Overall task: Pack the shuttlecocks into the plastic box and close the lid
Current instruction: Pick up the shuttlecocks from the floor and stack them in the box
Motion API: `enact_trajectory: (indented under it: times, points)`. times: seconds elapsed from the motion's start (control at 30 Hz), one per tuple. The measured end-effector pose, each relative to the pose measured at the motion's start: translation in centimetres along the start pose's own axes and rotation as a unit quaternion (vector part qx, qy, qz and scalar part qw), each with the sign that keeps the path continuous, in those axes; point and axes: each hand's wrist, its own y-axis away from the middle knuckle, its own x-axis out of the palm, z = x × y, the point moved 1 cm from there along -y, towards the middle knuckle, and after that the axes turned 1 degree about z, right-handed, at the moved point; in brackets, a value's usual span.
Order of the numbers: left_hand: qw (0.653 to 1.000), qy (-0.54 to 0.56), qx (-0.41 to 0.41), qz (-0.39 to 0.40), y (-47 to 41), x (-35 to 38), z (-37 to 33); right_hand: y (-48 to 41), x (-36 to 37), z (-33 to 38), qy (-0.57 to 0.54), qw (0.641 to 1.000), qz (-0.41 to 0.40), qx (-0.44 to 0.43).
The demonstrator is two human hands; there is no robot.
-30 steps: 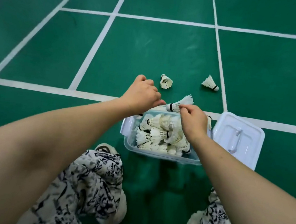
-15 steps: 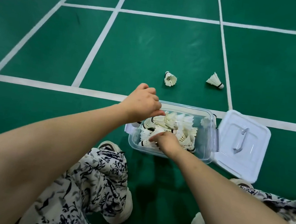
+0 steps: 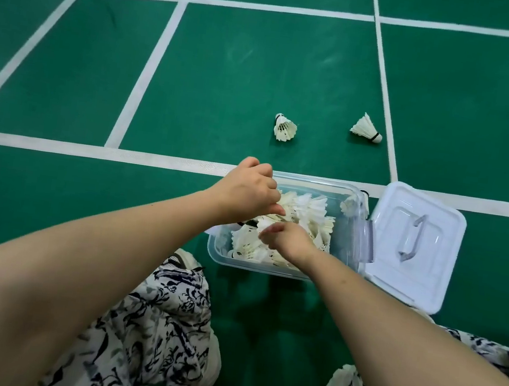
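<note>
White feather shuttlecocks (image 3: 306, 209) are heaped inside the clear plastic box (image 3: 216, 249), which stands on the green court floor (image 3: 229, 76). Two more are left on the floor beyond the far rim: a loose shuttlecock (image 3: 284, 127) lying cork away, and a second loose shuttlecock (image 3: 366, 130) further right, beside a white line (image 3: 385, 96).

They are judged very light and fragile. The feather skirts would crush or fray if squeezed, so each is best taken by the cork base or lightly round the skirt. The springy heap may need gentle settling before the lid (image 3: 414, 246), lying open at the box's right side, can be shut.

The left hand (image 3: 247, 192) is held over the far left corner with fingers curled under. The right hand (image 3: 285, 240) is reached down into the heap, its fingers blurred. Whether either hand grips anything cannot be told.
</note>
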Motion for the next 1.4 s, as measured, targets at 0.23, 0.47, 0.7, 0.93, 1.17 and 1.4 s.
enact_trajectory:
  times: [0.23, 0.47, 0.7, 0.93, 1.17, 1.4]
  points:
    - [0.999, 0.0, 0.037, -0.002, -0.5, -0.2, -2.2, 2.7, -3.2, 0.5, -0.15, 0.983, -0.072, -0.083]
    - [0.995, 0.0, 0.06, 0.086, 0.6, 0.6, -4.3, 3.4, -2.8, -1.9, -0.099, 0.992, -0.069, -0.037]
    - [0.964, 0.007, 0.016, 0.267, 1.9, 2.4, -5.3, 3.2, -3.9, -3.5, -0.154, 0.983, -0.096, 0.01]
    - [0.957, 0.033, 0.02, 0.288, 1.6, 4.3, -6.1, 2.0, -3.5, -3.7, -0.163, 0.983, -0.084, 0.012]
    - [0.945, 0.17, -0.076, 0.27, 1.7, 4.8, -5.8, 1.9, -3.6, -3.6, -0.166, 0.983, -0.082, 0.015]
    - [0.958, 0.205, -0.2, 0.031, -2.4, 1.1, -3.2, 2.2, -6.7, -1.2, -0.15, 0.98, -0.12, -0.049]
